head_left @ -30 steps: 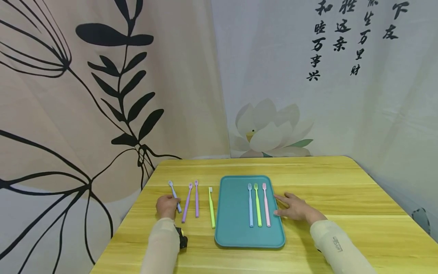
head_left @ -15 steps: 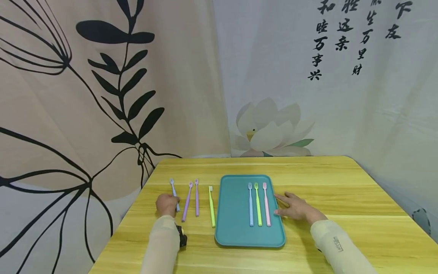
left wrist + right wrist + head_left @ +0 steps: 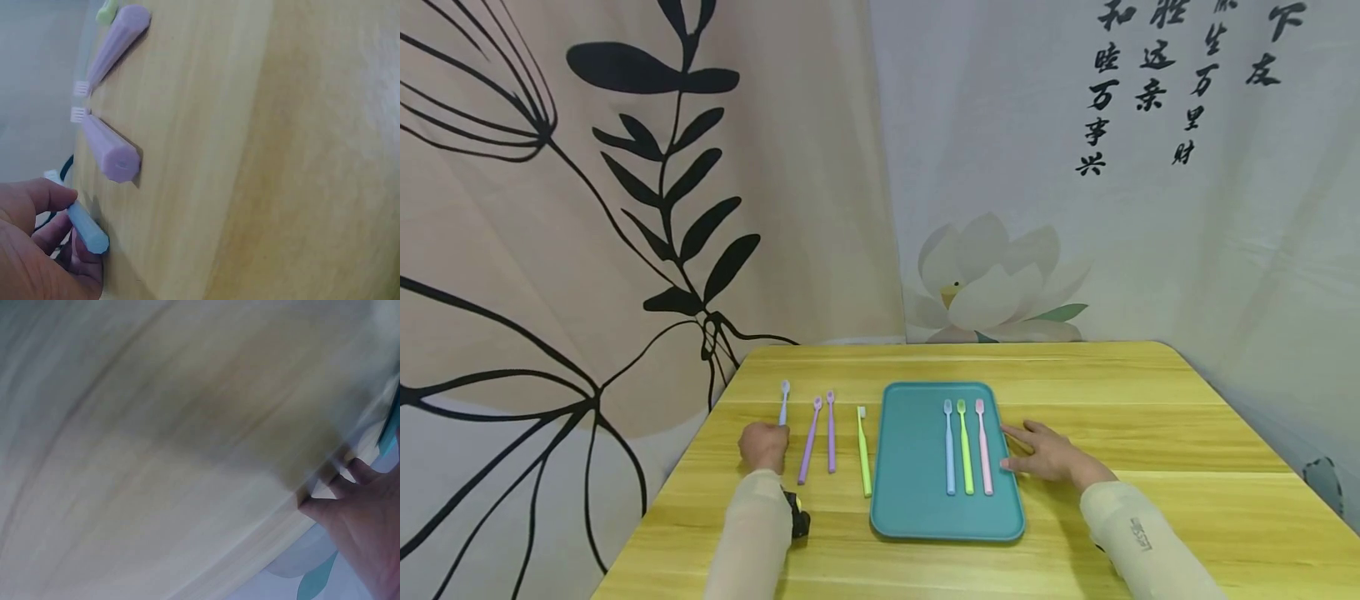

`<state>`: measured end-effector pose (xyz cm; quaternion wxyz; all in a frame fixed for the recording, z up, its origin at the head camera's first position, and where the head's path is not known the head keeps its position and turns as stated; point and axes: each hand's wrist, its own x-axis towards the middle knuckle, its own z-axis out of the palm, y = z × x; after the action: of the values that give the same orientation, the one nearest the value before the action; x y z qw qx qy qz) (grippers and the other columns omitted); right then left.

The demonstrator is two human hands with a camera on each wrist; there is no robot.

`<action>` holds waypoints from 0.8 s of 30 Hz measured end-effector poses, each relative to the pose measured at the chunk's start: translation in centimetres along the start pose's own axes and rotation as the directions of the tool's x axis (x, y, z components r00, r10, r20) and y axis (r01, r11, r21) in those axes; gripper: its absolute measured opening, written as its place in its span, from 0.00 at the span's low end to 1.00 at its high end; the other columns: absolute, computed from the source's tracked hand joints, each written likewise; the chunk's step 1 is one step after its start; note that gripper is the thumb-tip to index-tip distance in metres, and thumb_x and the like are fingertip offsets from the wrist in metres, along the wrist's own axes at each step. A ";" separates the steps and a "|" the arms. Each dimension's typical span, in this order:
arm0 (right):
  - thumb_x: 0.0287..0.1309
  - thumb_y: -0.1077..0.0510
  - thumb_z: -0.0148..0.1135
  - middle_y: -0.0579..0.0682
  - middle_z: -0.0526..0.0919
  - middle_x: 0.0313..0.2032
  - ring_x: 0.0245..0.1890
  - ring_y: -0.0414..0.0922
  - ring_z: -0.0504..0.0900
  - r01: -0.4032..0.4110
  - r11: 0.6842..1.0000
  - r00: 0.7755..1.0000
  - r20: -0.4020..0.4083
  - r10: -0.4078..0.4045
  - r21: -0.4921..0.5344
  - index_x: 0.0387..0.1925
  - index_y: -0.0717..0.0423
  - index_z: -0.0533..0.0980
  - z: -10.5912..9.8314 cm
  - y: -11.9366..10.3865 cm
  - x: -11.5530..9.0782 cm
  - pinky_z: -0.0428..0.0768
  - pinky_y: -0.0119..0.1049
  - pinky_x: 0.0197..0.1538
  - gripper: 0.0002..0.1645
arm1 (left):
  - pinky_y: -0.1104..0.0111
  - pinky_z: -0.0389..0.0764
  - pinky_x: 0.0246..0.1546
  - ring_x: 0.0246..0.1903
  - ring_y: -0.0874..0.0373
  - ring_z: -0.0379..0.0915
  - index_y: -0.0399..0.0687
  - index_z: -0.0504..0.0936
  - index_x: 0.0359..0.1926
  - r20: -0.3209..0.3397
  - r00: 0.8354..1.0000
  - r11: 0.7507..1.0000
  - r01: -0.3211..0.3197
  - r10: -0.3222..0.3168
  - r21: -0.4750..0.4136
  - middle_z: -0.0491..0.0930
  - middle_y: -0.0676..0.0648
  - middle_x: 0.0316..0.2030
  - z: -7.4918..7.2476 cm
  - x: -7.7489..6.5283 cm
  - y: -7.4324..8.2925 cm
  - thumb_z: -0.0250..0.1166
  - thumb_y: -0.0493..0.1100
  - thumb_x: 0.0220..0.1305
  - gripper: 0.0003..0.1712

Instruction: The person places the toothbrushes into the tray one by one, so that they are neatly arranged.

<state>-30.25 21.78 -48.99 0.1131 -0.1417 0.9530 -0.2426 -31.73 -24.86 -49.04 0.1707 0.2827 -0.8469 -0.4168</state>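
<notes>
At the table's left, my left hand (image 3: 763, 446) pinches a blue toothbrush (image 3: 87, 228) between thumb and fingers, its head pointing away from me. Just right of that hand lie two purple toothbrushes (image 3: 809, 442) and a green toothbrush (image 3: 864, 454). My right hand (image 3: 1043, 452) rests with spread fingers at the right rim of a teal tray (image 3: 910, 517). Inside the tray, on its right half, a blue toothbrush (image 3: 950, 450), a green toothbrush (image 3: 965, 450) and a pink toothbrush (image 3: 984, 450) lie side by side, heads at the far end.
The wooden table (image 3: 1150, 417) extends well to the right of the tray. Behind its far edge hangs a printed curtain (image 3: 820, 208) with plants, a lotus and writing. A black device (image 3: 800, 515) sits at my left wrist.
The blue toothbrush in my left hand has risen and turned from a slant to nearly straight away from me. My right hand and the tray stay in place.
</notes>
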 end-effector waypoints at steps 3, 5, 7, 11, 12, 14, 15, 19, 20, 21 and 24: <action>0.61 0.34 0.62 0.75 0.53 0.70 0.67 0.76 0.54 0.001 1.000 1.000 0.001 -0.001 0.003 0.74 0.52 0.62 0.0 0.0 0.0 0.47 0.77 0.63 0.48 | 0.47 0.74 0.45 0.43 0.35 0.76 0.30 0.85 0.40 -0.017 1.000 1.000 -0.012 0.012 -0.027 0.83 0.33 0.38 0.0 0.2 0.1 0.61 0.39 0.56 0.16; 0.61 0.34 0.62 0.75 0.53 0.70 0.67 0.76 0.53 0.000 1.000 1.000 0.001 0.000 0.005 0.74 0.52 0.62 0.0 0.0 0.0 0.47 0.77 0.63 0.48 | 0.48 0.75 0.46 0.42 0.35 0.76 0.29 0.85 0.39 -0.026 0.999 0.999 -0.027 0.026 -0.040 0.83 0.32 0.38 0.0 0.2 0.2 0.62 0.38 0.55 0.16; 0.61 0.34 0.62 0.75 0.53 0.70 0.67 0.76 0.53 -0.003 1.000 1.000 0.003 0.003 0.005 0.74 0.52 0.62 -0.1 -0.1 0.0 0.47 0.77 0.63 0.48 | 0.49 0.75 0.45 0.42 0.35 0.76 0.28 0.85 0.38 -0.034 0.999 0.998 -0.042 0.040 -0.052 0.83 0.32 0.37 -0.1 0.3 0.4 0.62 0.38 0.55 0.15; 0.61 0.34 0.62 0.75 0.53 0.70 0.68 0.75 0.53 -0.012 1.000 1.000 0.007 0.012 0.003 0.74 0.51 0.61 -0.2 -0.1 0.0 0.48 0.76 0.63 0.48 | 0.49 0.75 0.46 0.42 0.35 0.76 0.27 0.85 0.39 -0.055 0.997 0.995 -0.061 0.057 -0.076 0.83 0.31 0.37 -0.2 0.4 0.7 0.63 0.37 0.54 0.16; 0.61 0.34 0.62 0.74 0.53 0.70 0.67 0.75 0.54 -0.014 1.000 1.000 0.008 0.014 0.003 0.74 0.51 0.61 -0.2 -0.2 0.1 0.49 0.76 0.63 0.48 | 0.49 0.75 0.47 0.42 0.35 0.76 0.27 0.85 0.39 -0.061 0.996 0.994 -0.062 0.057 -0.086 0.83 0.31 0.37 -0.2 0.5 0.8 0.63 0.37 0.54 0.16; 0.60 0.34 0.62 0.74 0.53 0.70 0.67 0.75 0.54 -0.015 1.000 1.000 0.007 0.015 0.002 0.74 0.51 0.62 -0.3 -0.1 0.1 0.49 0.76 0.63 0.47 | 0.49 0.74 0.48 0.42 0.35 0.76 0.27 0.85 0.40 -0.069 0.996 0.993 -0.065 0.058 -0.103 0.83 0.31 0.38 -0.2 0.6 1.0 0.63 0.36 0.54 0.16; 0.60 0.34 0.62 0.74 0.53 0.70 0.67 0.75 0.54 -0.015 1.000 1.000 0.006 0.015 0.002 0.74 0.51 0.62 -0.3 -0.2 0.2 0.49 0.76 0.63 0.47 | 0.49 0.74 0.48 0.42 0.35 0.76 0.27 0.85 0.41 -0.068 0.996 0.992 -0.065 0.058 -0.111 0.83 0.31 0.39 -0.2 0.6 1.0 0.63 0.36 0.54 0.16; 0.60 0.34 0.63 0.75 0.53 0.70 0.67 0.75 0.54 -0.010 1.000 1.000 0.004 0.010 0.001 0.74 0.52 0.62 -0.3 -0.1 0.2 0.48 0.76 0.63 0.47 | 0.49 0.74 0.48 0.43 0.35 0.75 0.28 0.85 0.43 -0.058 0.997 0.989 -0.056 0.048 -0.135 0.82 0.31 0.41 -0.2 0.6 1.3 0.62 0.35 0.55 0.17; 0.60 0.34 0.63 0.75 0.53 0.70 0.67 0.76 0.54 -0.011 1.000 1.000 0.004 0.011 0.001 0.74 0.52 0.62 -0.2 -0.1 0.2 0.48 0.76 0.63 0.48 | 0.49 0.74 0.48 0.44 0.35 0.75 0.28 0.84 0.44 -0.053 0.998 0.989 -0.054 0.047 -0.136 0.82 0.31 0.41 -0.1 0.6 1.4 0.61 0.34 0.55 0.17; 0.60 0.34 0.63 0.75 0.53 0.70 0.67 0.76 0.54 -0.011 1.000 1.000 0.005 0.011 0.002 0.74 0.52 0.62 -0.2 -0.1 0.2 0.48 0.76 0.63 0.48 | 0.49 0.74 0.48 0.43 0.35 0.75 0.29 0.84 0.45 -0.045 0.998 0.989 -0.049 0.043 -0.141 0.82 0.31 0.41 -0.1 0.5 1.5 0.61 0.34 0.55 0.17; 0.60 0.34 0.63 0.74 0.53 0.70 0.67 0.76 0.53 -0.015 1.000 1.000 0.005 0.015 0.009 0.74 0.51 0.62 -0.1 0.0 0.2 0.47 0.76 0.63 0.48 | 0.49 0.75 0.48 0.44 0.35 0.75 0.30 0.84 0.46 -0.033 0.999 0.986 -0.043 0.038 -0.159 0.82 0.31 0.42 -0.1 0.4 1.8 0.62 0.33 0.55 0.17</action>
<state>-30.45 21.73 -48.90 0.1177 -0.1344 0.9527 -0.2459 -32.60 -24.24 -47.49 0.2136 0.2570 -0.8138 -0.4755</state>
